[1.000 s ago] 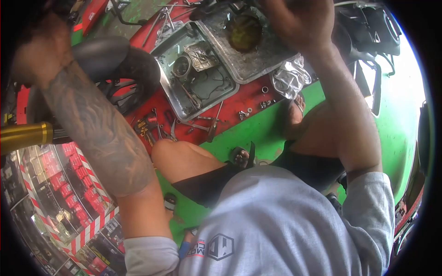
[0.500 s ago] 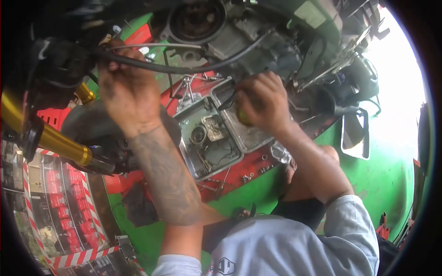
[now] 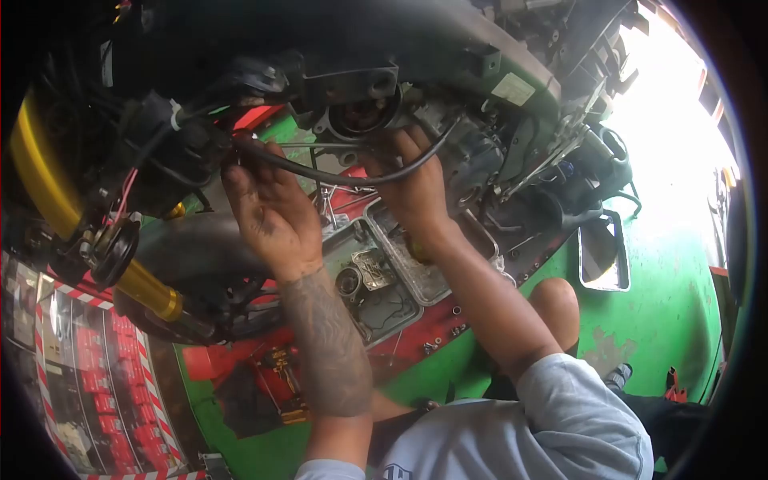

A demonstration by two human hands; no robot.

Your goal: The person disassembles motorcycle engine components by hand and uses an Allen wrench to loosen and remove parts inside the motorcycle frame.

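Left hand [image 3: 276,212]: palm up, left of centre, your fingers part-curled by the hose [image 3: 344,180]; can't tell whether they're clamped on it.
Right hand [image 3: 412,184]: upper middle, at the engine [image 3: 476,164], your fingers bent behind the hose; their grip is hidden, can't tell.
Hose: there it is, a black curve across the upper middle, passing in front of your right hand.
Trays [image 3: 387,302]: side by side below your hands, metal parts in the left one.
Fork [image 3: 50,180]: gold, slanting down the frame's left side.
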